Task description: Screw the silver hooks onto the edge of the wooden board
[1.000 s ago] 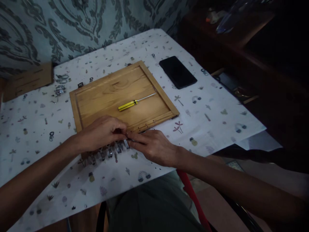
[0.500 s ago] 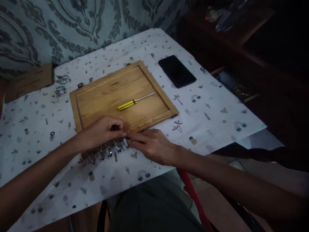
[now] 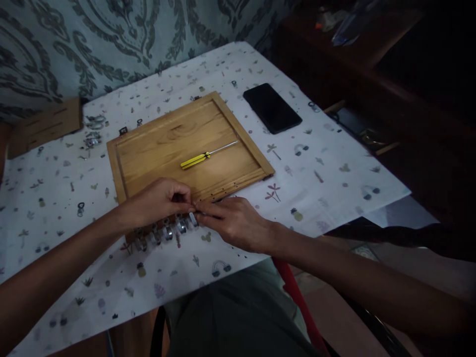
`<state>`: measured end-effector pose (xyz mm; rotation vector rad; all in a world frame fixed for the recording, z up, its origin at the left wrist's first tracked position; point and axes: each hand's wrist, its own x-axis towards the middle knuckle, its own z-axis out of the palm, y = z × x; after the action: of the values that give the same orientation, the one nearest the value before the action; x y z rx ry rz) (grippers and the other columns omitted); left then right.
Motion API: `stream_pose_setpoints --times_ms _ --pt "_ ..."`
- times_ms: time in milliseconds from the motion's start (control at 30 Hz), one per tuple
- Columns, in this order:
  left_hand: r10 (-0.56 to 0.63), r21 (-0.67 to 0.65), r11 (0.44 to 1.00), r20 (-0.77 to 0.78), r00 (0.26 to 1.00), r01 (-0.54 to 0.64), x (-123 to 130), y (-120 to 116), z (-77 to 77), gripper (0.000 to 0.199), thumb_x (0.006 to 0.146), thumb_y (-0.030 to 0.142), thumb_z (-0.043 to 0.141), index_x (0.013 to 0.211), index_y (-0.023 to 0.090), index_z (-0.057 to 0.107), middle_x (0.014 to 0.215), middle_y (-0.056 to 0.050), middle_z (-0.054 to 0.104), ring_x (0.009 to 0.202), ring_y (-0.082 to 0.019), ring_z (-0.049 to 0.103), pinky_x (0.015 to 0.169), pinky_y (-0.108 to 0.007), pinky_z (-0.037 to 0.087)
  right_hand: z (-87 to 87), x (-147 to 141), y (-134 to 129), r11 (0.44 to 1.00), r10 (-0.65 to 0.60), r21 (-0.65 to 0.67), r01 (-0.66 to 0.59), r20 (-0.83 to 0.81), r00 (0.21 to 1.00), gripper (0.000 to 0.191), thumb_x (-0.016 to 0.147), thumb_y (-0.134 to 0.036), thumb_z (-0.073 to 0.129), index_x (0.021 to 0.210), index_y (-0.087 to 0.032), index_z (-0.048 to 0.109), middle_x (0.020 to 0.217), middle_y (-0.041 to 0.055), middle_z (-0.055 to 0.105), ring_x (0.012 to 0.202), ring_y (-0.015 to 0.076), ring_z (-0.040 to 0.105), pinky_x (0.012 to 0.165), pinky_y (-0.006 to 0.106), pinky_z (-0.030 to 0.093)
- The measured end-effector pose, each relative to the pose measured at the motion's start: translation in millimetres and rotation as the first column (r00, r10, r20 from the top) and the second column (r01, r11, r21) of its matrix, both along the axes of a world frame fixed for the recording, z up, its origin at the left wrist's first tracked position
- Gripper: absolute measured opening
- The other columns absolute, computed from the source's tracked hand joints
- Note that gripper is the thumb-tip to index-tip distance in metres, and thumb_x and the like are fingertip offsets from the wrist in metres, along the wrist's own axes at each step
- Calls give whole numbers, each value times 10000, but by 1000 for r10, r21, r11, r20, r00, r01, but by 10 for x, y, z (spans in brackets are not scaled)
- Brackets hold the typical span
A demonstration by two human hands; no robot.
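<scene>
A framed wooden panel (image 3: 156, 141) lies on the table, with a row of small dark holes near its front edge. Along that edge sits a row of shiny curved metal rings (image 3: 168, 232), several in all. My left hand (image 3: 159, 198) is closed in a pinch over the edge; what its fingertips hold is too small to make out. My right hand (image 3: 241, 223) meets it from the other side, its fingers closed at the rightmost metal ring (image 3: 194, 219). The fingertips of both hands nearly touch. On the panel rests a yellow-and-black screwdriver (image 3: 197, 159), its shaft pointing right.
Right of the panel lies a black phone (image 3: 272, 108). Small metal parts (image 3: 92, 131) are grouped at the left, near a piece of cardboard (image 3: 48, 124). A patterned cloth (image 3: 238, 277) covers the table; the patterned wall (image 3: 122, 34) stands behind. An open drawer (image 3: 360, 129) is at the right.
Both hands stay at the same spot on the panel's front edge, with only slight finger movement. The screwdriver and phone have not moved on the table.
</scene>
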<state>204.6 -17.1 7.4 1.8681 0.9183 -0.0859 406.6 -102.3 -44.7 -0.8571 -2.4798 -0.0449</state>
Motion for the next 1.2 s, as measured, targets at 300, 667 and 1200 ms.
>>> stream_pose_setpoints --times_ms 300,667,1200 --pt "-34 58 998 -37 999 37 -20 45 -3 255 776 382 624 656 157 614 556 40 530 526 -78 436 481 -181 311 -8 4 -3 1000 -8 6 8 -9 1000 347 815 -13 444 1048 -172 647 1168 31 689 604 126 556 553 295 408" --pt "-29 77 997 -44 999 32 -27 21 -10 317 805 433 607 656 154 595 572 37 535 549 -82 446 507 -189 331 -20 -9 -4 999 -20 -27 20 -3 1000 349 808 -3 452 1034 -188 644 1101 23 708 606 123 551 544 281 380" --pt "-81 91 993 -8 997 82 -14 21 135 415 914 462 455 644 152 506 590 29 459 567 -86 419 522 -195 341 -5 -17 4 1000 -22 -20 22 -16 1000 344 805 -2 464 1024 -189 651 1169 12 695 614 117 571 559 276 392"
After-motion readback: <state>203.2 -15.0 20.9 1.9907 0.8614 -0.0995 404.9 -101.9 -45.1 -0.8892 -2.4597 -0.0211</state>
